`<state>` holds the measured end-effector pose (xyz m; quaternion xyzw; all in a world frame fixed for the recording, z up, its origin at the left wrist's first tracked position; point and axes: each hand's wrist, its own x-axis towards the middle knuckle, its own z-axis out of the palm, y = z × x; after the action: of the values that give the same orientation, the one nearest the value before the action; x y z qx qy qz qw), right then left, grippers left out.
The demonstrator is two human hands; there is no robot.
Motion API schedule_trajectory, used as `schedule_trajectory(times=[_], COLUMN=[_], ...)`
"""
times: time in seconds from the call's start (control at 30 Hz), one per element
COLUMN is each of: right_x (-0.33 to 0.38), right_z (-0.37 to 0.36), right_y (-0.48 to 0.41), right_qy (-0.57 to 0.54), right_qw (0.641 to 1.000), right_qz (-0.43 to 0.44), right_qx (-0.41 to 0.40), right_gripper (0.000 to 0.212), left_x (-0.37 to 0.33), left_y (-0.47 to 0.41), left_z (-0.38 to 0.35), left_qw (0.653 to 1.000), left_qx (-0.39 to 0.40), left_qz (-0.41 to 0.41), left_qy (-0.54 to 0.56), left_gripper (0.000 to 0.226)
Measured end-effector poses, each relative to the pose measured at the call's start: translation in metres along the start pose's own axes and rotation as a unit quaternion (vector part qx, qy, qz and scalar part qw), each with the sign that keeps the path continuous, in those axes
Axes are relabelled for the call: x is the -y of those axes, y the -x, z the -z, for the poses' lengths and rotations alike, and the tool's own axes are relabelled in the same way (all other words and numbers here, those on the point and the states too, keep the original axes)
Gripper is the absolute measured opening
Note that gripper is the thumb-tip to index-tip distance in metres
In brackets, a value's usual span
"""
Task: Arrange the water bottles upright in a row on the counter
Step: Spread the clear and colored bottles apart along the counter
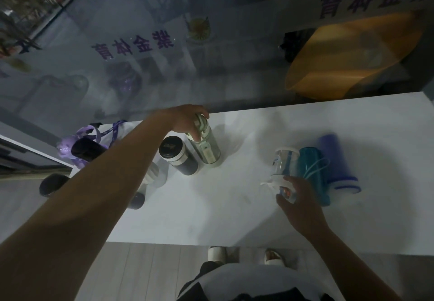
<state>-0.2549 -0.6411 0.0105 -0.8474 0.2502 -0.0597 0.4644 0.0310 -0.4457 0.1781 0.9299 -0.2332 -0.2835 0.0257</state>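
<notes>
On the white counter [211, 206] my left hand [187, 119] grips the lid of an upright pale green bottle [207, 148]. A dark bottle with a black lid [177, 155] stands just left of it. More bottles stand further left, partly hidden by my forearm: a white one [153, 173], a black one [88, 149], a purple one [68, 148]. At the right, three bottles lie on their sides: a clear one [283, 166], a teal one [313, 171] and a blue one [338, 159]. My right hand [298, 202] holds the clear bottle's cap end.
A glass pane [164, 54] with purple lettering rises behind the counter's far edge. A dark cup [52, 184] sits at the counter's left end. The near edge of the counter lies just ahead of my feet [246, 255] on a pale plank floor.
</notes>
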Motion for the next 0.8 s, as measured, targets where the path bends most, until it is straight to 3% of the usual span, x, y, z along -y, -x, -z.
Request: schedule_trajectory(times=[0.13,0.23,0.33,0.4,0.47,0.6,0.73,0.8], right_x=[-0.001,-0.008,-0.009,-0.008,-0.008,-0.01,-0.008,-0.006], right_z=[-0.007,-0.013,-0.018,-0.021,-0.022,-0.025,-0.022,-0.023], right_y=[-0.006,-0.014,-0.021,-0.025,-0.033,-0.056,-0.071,-0.075], right_qy=[0.063,0.16,0.208,0.216,0.231,0.304,0.347,0.394], right_qw=[0.998,0.987,0.978,0.976,0.973,0.947,0.918,0.887], right_qz=[-0.006,-0.007,-0.007,-0.005,0.011,0.034,0.14,0.163], right_qx=[-0.017,-0.028,-0.035,-0.019,0.018,0.102,0.131,0.179], right_gripper=[0.058,0.068,0.075,0.075,0.072,0.052,0.021,0.013], left_x=[0.009,0.004,-0.009,-0.018,-0.022,-0.015,-0.002,0.003], left_y=[0.011,0.037,0.069,0.086,0.096,0.105,0.111,0.113], left_z=[-0.004,-0.019,-0.069,-0.123,-0.18,-0.274,-0.323,-0.334], left_qw=[0.999,0.986,0.909,0.871,0.879,0.93,0.958,0.961], left_qx=[-0.029,-0.134,-0.348,-0.417,-0.398,-0.228,-0.109,-0.077], left_qz=[-0.001,-0.032,-0.087,-0.067,-0.029,0.075,0.143,0.163], left_qy=[-0.02,0.092,0.212,0.252,0.261,0.277,0.223,0.209], left_gripper=[0.093,0.082,0.064,0.061,0.059,0.067,0.074,0.074])
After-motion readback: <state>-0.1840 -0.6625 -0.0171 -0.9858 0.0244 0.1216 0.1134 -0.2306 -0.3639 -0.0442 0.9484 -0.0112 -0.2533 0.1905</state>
